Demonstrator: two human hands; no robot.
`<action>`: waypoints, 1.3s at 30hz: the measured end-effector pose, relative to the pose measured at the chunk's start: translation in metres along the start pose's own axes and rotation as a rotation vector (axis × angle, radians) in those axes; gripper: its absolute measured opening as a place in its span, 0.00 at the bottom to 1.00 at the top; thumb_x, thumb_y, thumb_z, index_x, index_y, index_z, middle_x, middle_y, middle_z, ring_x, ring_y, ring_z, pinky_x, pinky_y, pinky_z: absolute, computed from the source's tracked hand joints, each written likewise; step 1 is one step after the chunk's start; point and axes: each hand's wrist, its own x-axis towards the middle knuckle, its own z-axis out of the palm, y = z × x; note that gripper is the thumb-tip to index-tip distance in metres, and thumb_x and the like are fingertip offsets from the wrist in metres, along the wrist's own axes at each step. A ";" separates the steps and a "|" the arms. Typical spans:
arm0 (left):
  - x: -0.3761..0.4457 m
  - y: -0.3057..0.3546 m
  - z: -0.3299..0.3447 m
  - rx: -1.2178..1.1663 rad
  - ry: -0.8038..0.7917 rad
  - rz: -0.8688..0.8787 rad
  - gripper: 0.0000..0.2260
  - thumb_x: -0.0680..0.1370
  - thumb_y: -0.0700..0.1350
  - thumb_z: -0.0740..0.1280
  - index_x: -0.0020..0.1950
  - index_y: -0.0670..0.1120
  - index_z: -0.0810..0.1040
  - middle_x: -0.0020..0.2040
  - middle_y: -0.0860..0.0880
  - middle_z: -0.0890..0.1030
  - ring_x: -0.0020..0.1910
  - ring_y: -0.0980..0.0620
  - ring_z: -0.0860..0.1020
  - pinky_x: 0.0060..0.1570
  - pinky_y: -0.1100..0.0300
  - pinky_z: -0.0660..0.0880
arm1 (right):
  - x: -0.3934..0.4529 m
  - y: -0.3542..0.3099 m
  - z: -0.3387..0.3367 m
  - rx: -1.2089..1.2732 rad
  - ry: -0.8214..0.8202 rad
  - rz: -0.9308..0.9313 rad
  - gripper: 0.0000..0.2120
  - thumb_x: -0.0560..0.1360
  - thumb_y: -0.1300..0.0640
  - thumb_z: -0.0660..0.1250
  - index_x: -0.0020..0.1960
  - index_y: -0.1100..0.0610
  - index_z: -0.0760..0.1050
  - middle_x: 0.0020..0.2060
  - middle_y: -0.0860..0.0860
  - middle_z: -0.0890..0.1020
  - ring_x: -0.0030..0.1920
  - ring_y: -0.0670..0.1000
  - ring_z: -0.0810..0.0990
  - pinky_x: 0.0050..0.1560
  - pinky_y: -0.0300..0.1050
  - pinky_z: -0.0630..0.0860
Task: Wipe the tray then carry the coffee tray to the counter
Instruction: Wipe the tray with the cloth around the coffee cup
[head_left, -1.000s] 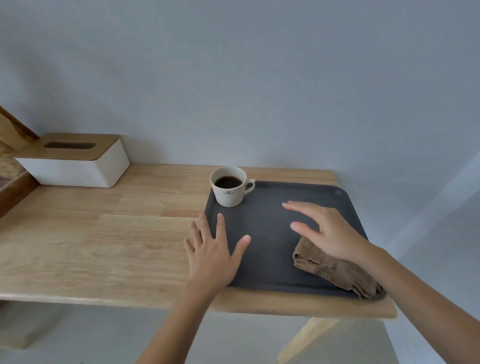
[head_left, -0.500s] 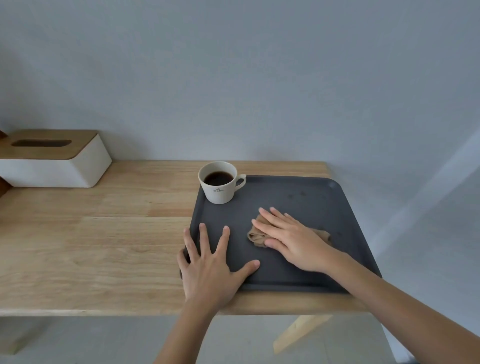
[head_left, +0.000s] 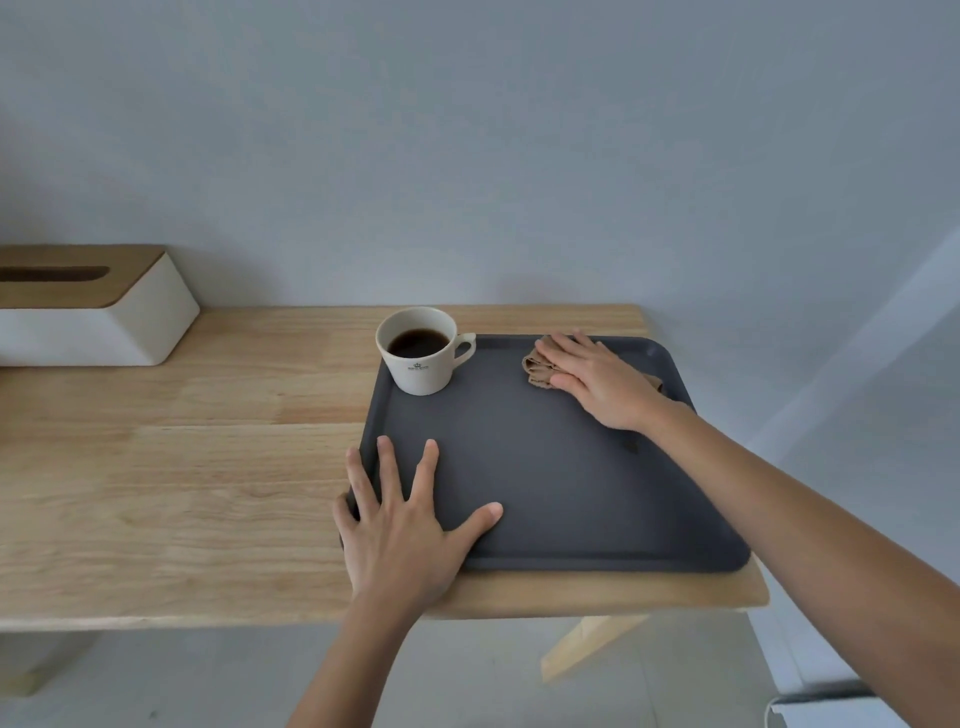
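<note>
A dark grey tray (head_left: 561, 499) lies at the right end of a wooden table. A white cup of black coffee (head_left: 422, 349) stands in the tray's far left corner, handle to the right. My left hand (head_left: 402, 525) lies flat with fingers spread on the tray's near left corner. My right hand (head_left: 602, 382) presses a crumpled brown cloth (head_left: 537, 364) flat against the tray's far right part. Most of the cloth is hidden under the palm. A small dark speck (head_left: 631, 446) sits on the tray near my right wrist.
The light wooden table (head_left: 182, 467) runs left along a pale grey wall. A white tissue box with a wooden lid (head_left: 88, 312) stands at the far left. The table's right edge is close beside the tray, with floor below.
My right hand took the cloth from the tray's near right corner, slid it to the middle, then to the far right. The left hand stayed on the near left corner.
</note>
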 end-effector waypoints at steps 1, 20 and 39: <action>0.000 0.001 0.000 0.006 0.000 -0.002 0.45 0.64 0.80 0.42 0.77 0.62 0.43 0.80 0.47 0.42 0.77 0.40 0.36 0.72 0.43 0.50 | -0.005 0.001 0.000 0.012 0.004 0.017 0.24 0.82 0.50 0.51 0.77 0.49 0.52 0.79 0.49 0.52 0.78 0.53 0.46 0.77 0.56 0.49; 0.002 -0.001 -0.002 0.000 -0.036 -0.018 0.45 0.64 0.80 0.44 0.77 0.62 0.43 0.80 0.46 0.42 0.77 0.40 0.36 0.72 0.41 0.50 | -0.058 -0.023 0.014 -0.072 0.105 0.237 0.25 0.83 0.54 0.49 0.78 0.55 0.49 0.79 0.54 0.51 0.78 0.56 0.46 0.76 0.56 0.48; 0.000 0.004 -0.001 0.005 0.008 -0.023 0.43 0.65 0.79 0.43 0.77 0.62 0.45 0.80 0.45 0.43 0.77 0.39 0.37 0.71 0.40 0.52 | -0.092 -0.058 0.024 -0.019 0.153 0.298 0.27 0.82 0.58 0.50 0.77 0.61 0.45 0.79 0.57 0.46 0.78 0.55 0.45 0.76 0.49 0.45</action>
